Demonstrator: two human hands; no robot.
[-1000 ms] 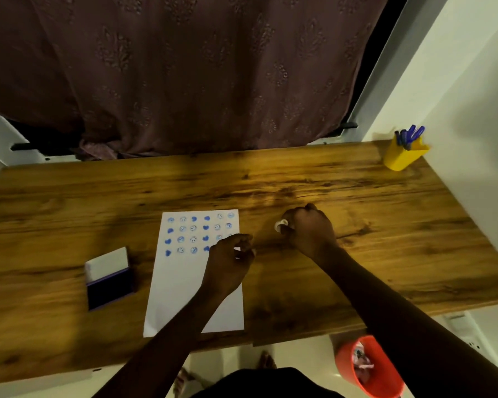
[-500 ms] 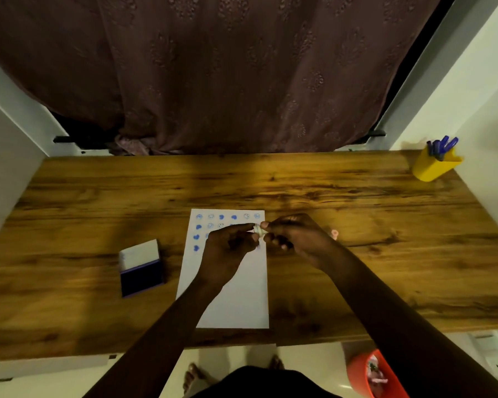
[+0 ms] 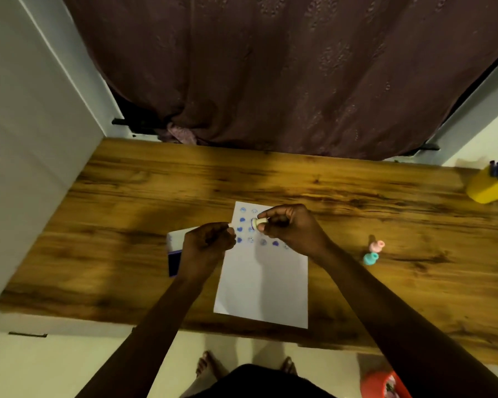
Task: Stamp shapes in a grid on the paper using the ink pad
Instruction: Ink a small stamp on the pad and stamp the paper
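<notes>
A pale stamp (image 3: 260, 222) is pinched in the grip of the right hand (image 3: 292, 228) over the paper (image 3: 262, 282), the left hand (image 3: 206, 245) curled beside it, hold unclear.

Both forearms extended forward, right grip (image 3: 289, 226) pinching stamp (image 3: 259, 222) at fingertips, left grip (image 3: 207, 243) curled nearby

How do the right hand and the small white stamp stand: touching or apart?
Touching. The head view shows the right hand pinching the small white stamp between thumb and fingertips, over the paper.
</notes>
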